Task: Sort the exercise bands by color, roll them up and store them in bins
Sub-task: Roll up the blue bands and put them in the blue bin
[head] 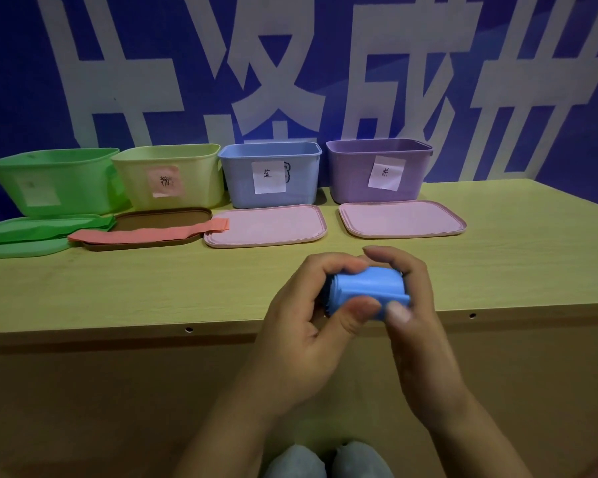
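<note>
While both hands grip it, blue band roll (368,291) sits between.

Four bins (270,174) in a row, lids (265,225) before them; bands (149,233) seemingly on left lids

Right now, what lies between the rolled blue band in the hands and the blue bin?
In the head view, bare tabletop, then a pink lid lying flat before the blue bin. Both hands hold the blue band.

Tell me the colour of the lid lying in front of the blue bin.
Pink lid, seen in the head view.
</note>
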`<state>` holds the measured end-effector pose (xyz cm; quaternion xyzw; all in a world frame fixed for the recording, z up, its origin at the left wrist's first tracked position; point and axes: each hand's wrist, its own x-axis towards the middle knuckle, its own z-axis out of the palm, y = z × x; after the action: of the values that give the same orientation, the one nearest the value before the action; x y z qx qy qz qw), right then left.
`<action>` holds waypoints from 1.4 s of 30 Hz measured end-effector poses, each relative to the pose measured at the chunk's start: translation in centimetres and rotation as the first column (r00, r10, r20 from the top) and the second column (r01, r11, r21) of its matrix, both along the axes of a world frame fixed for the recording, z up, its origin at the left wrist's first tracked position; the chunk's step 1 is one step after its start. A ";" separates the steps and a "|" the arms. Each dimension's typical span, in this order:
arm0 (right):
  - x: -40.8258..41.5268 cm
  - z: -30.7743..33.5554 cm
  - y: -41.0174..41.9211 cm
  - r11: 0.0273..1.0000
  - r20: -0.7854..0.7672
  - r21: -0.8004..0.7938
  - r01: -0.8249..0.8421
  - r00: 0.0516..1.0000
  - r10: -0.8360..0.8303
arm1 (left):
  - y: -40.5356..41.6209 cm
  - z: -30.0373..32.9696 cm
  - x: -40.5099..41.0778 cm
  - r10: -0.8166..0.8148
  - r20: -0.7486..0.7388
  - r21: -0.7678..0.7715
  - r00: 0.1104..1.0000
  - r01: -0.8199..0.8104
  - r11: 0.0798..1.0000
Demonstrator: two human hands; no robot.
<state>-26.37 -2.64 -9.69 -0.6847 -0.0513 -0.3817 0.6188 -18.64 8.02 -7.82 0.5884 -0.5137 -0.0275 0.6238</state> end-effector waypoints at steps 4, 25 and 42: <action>0.3 0.1 -0.1 0.967 -0.063 -0.148 0.207 0.974 -0.218 | -0.1 -0.1 0.1 -0.005 0.020 0.037 1.000 0.004 0.999; 1.2 -0.5 0.9 0.846 0.124 -0.198 0.495 0.869 -0.479 | -1.7 -0.8 -0.4 0.294 0.016 -0.020 0.956 -0.294 0.956; 2.5 1.5 0.1 0.919 0.007 -0.244 0.310 0.948 -0.318 | -1.1 0.1 1.3 0.357 0.064 -0.069 0.932 -0.352 0.933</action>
<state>-23.86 -2.49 -8.18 -0.7603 0.0233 -0.4557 0.4623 -17.37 6.96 -7.69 0.6541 -0.4230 0.1224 0.6150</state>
